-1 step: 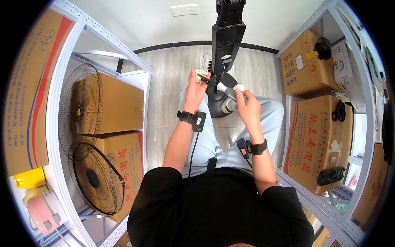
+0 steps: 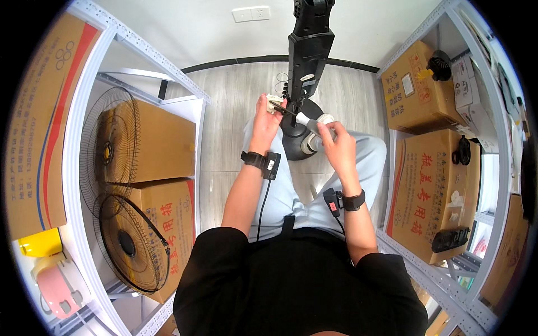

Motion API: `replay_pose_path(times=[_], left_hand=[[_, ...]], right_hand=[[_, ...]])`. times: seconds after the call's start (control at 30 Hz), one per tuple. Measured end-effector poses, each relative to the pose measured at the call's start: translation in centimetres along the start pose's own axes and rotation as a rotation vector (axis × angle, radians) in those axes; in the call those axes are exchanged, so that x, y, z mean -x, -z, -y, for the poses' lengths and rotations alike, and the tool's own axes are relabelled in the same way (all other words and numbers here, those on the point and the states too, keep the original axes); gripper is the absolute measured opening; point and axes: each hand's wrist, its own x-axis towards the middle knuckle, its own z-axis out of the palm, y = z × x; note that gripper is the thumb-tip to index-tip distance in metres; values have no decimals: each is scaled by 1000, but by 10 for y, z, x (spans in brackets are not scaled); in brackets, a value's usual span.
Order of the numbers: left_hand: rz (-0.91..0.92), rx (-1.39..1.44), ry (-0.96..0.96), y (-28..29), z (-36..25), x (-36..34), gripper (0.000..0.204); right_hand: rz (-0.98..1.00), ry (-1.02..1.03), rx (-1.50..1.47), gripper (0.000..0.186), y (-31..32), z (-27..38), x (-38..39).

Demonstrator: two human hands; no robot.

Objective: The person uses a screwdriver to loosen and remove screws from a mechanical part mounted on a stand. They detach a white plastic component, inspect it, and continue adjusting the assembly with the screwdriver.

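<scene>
My right hand [image 2: 339,144] is closed around the grey handle of what looks like a screwdriver [image 2: 316,127], with a white collar at its front. A thin dark shaft runs from the collar toward my left hand [image 2: 268,120]. That hand's fingers are closed on a small cream-coloured part [image 2: 274,104], whose exact kind I cannot make out. The shaft's tip meets or overlaps this part; contact is hard to tell. Just beyond both hands stands a black post [image 2: 310,59] on a round black base [image 2: 296,131], between my knees.
Metal shelving [image 2: 140,39] flanks me on both sides, holding cardboard boxes [image 2: 162,143]. Wire fan grilles [image 2: 115,151] lean at the left shelf. Small black parts [image 2: 451,239] sit on the right boxes. Cables [image 2: 261,207] hang from the devices on my wrists.
My right hand and the handle have shifted very slightly. The left hand and the cream part stay put.
</scene>
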Motion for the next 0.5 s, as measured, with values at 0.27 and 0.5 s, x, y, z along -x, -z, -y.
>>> replay_pose_path(times=[0.27, 0.5], left_hand=[[50, -18, -33, 2, 1, 1, 31], [34, 0, -68, 1, 1, 2, 35]], right_hand=[[-66, -4, -475, 31, 0, 12, 2], [-158, 330, -565, 29, -15, -7, 2]])
